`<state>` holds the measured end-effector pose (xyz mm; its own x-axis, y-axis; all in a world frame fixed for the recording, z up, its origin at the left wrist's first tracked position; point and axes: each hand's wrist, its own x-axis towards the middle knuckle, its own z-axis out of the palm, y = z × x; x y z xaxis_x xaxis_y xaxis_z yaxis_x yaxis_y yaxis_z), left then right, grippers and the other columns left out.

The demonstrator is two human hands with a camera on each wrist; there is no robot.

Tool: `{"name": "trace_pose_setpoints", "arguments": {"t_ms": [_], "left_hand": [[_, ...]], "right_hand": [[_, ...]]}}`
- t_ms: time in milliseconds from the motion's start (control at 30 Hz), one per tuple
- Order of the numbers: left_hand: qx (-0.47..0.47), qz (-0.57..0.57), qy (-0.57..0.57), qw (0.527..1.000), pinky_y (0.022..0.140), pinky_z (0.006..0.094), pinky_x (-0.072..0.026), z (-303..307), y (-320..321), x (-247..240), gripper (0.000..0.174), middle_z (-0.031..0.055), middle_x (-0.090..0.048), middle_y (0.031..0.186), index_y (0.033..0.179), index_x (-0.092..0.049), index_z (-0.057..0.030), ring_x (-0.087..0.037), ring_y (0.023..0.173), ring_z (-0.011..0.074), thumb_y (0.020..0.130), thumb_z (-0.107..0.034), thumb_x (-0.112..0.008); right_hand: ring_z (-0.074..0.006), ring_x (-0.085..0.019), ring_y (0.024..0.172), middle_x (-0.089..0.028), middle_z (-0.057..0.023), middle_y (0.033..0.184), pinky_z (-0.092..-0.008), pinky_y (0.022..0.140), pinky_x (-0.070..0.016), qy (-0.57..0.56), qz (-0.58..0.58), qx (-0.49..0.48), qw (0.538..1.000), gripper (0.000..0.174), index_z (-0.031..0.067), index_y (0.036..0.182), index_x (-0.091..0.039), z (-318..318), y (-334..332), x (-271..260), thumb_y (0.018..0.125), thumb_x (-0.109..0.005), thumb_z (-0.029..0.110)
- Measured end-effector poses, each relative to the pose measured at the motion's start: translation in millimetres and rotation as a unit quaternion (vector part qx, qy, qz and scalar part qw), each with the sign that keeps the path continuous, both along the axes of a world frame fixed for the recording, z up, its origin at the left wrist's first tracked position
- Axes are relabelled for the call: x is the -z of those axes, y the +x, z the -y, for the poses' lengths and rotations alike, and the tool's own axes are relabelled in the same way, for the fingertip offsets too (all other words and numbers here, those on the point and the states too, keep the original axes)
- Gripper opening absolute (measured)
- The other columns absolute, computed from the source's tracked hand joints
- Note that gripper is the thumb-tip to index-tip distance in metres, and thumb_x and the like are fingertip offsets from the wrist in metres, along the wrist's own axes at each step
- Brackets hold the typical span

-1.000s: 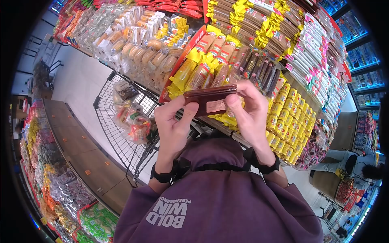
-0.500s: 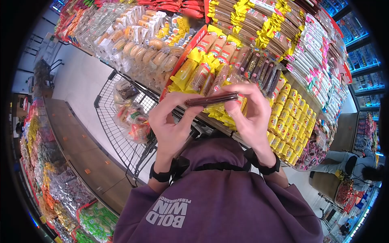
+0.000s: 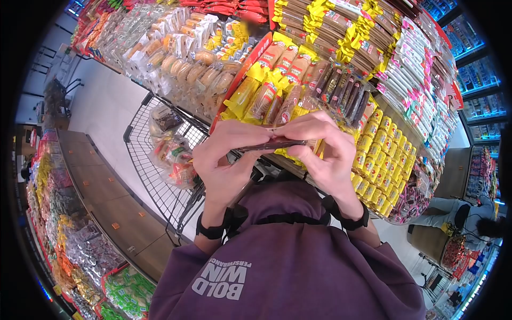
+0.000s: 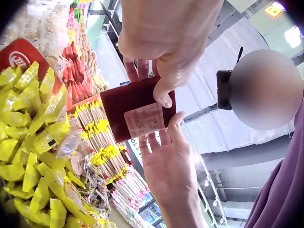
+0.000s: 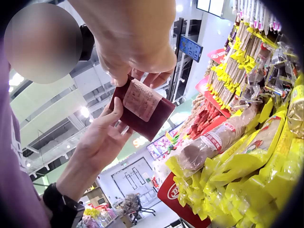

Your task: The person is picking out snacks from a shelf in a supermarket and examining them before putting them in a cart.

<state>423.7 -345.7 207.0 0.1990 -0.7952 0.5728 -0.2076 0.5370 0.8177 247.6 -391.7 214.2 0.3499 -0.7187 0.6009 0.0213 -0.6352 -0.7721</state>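
Note:
A flat, dark red packet (image 3: pixel 274 144) is held up in front of the chest, nearly edge-on in the head view. My left hand (image 3: pixel 224 160) pinches one end, thumb underneath and fingers over the top. At the other end my right hand (image 3: pixel 326 154) grips it the same way, and the fingertips of both hands meet along the upper side. A pale printed label covers part of the packet's underside (image 4: pixel 114 107) in the left wrist view. From the right wrist, the same labelled face of the packet (image 5: pixel 159 118) shows between both thumbs.
Behind the hands, a display holds yellow-ended sausages (image 3: pixel 261 101), dark sticks and small yellow packs (image 3: pixel 376 165). Wrapped buns (image 3: pixel 200 77) lie farther left. A wire shopping cart (image 3: pixel 144 133) with bagged goods (image 3: pixel 176 160) stands at the left; a person (image 3: pixel 464 216) is at the far right.
The packet has tipped from showing its labelled face to nearly edge-on in the head view. The fingers of both hands have come together over its upper side.

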Motion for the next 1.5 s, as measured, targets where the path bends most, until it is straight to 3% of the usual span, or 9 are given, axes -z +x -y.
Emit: {"name": "trace_pose_setpoints", "arguments": {"t_ms": [167,400,600,733,767,967,1167,1267,1500], "left_hand": [[-0.063,0.132,-0.097,0.985,0.081,0.0355,-0.0514,-0.9,2.2,2.4,0.018,0.0055,-0.074,0.087,0.081,-0.074,-0.0058,-0.068,0.090,0.0233,0.065,0.003,-0.075],[-0.056,0.229,-0.115,0.965,0.088,0.0388,-0.0508,0.4,10.0,7.1,0.018,0.0027,-0.074,0.095,0.083,-0.075,-0.0086,-0.065,0.102,0.0246,0.069,0.002,-0.071],[-0.167,0.207,-0.020,0.964,0.094,0.0429,-0.0500,2.7,7.5,1.3,0.031,0.0111,-0.068,0.116,0.083,-0.076,-0.0091,-0.061,0.112,0.0296,0.070,0.015,-0.060],[-0.097,-0.146,0.042,0.984,0.089,0.0335,-0.0521,3.3,-1.1,-6.9,0.030,0.0190,-0.065,0.116,0.113,-0.065,0.0020,-0.060,0.114,0.0239,0.087,0.013,-0.053],[-0.083,-0.107,0.033,0.990,0.087,0.0292,-0.0511,4.0,2.6,-1.3,0.028,0.0171,-0.066,0.112,0.122,-0.056,0.0068,-0.059,0.112,0.0180,0.094,0.007,-0.050],[-0.086,-0.141,0.094,0.982,0.087,0.0261,-0.0487,-4.1,4.6,1.2,0.024,0.0113,-0.067,0.106,0.116,-0.058,0.0063,-0.063,0.099,0.0126,0.093,0.005,-0.055],[-0.052,-0.146,0.077,0.985,0.084,0.0270,-0.0510,-11.7,-4.1,9.4,0.025,0.0106,-0.067,0.101,0.113,-0.059,0.0071,-0.065,0.090,0.0134,0.088,0.006,-0.064],[-0.074,-0.132,0.093,0.984,0.082,0.0270,-0.0518,-9.6,-1.8,6.4,0.021,0.0095,-0.067,0.098,0.106,-0.062,0.0065,-0.065,0.087,0.0141,0.086,0.005,-0.067],[-0.060,-0.106,0.097,0.988,0.077,0.0260,-0.0515,-11.3,-4.3,-0.7,0.011,0.0092,-0.068,0.091,0.095,-0.067,0.0051,-0.065,0.083,0.0147,0.084,0.004,-0.069]], "right_hand": [[-0.0215,-0.057,0.117,-0.061,-0.0152,0.128,-0.0338,0.097,-0.0418,0.129,0.059,-0.008,0.990,0.036,0.0009,0.121,-0.059,0.5,0.4,2.0,0.092,-0.065,0.021],[-0.0094,-0.061,0.099,-0.068,-0.0083,0.110,-0.0276,0.089,-0.0483,0.422,0.089,-0.132,0.893,0.026,-0.0024,0.119,-0.058,-1.0,-8.2,3.5,0.098,-0.058,0.014],[-0.0087,-0.063,0.093,-0.069,-0.0080,0.105,-0.0274,0.081,-0.0545,0.389,0.095,-0.101,0.911,0.020,-0.0037,0.114,-0.058,-3.0,0.3,10.6,0.098,-0.057,0.008],[-0.0111,-0.063,0.100,-0.068,-0.0090,0.109,-0.0281,0.088,-0.0507,0.365,0.101,-0.092,0.921,0.016,-0.0036,0.112,-0.058,-6.4,1.5,13.7,0.097,-0.055,0.003],[-0.0129,-0.062,0.103,-0.067,-0.0096,0.110,-0.0280,0.091,-0.0483,0.361,0.103,-0.098,0.922,0.016,-0.0035,0.111,-0.057,-6.9,1.8,13.8,0.096,-0.056,0.000],[-0.0138,-0.063,0.102,-0.069,-0.0104,0.106,-0.0274,0.092,-0.0474,0.281,-0.015,-0.019,0.959,0.014,-0.0043,0.108,-0.059,-7.9,-0.3,12.1,0.094,-0.058,-0.002],[-0.0159,-0.066,0.098,-0.070,-0.0096,0.101,-0.0294,0.087,-0.0496,0.285,0.040,0.005,0.958,0.016,-0.0034,0.107,-0.061,-13.5,6.1,18.8,0.091,-0.062,0.000],[-0.0188,-0.068,0.095,-0.070,-0.0107,0.100,-0.0300,0.085,-0.0503,0.165,-0.080,0.015,0.983,0.021,-0.0019,0.106,-0.062,-10.7,2.4,15.4,0.087,-0.068,0.000],[-0.0189,-0.068,0.088,-0.070,-0.0107,0.097,-0.0294,0.080,-0.0518,0.102,0.008,0.017,0.995,0.024,-0.0007,0.102,-0.065,-10.4,2.3,5.2,0.080,-0.074,0.000]]}}
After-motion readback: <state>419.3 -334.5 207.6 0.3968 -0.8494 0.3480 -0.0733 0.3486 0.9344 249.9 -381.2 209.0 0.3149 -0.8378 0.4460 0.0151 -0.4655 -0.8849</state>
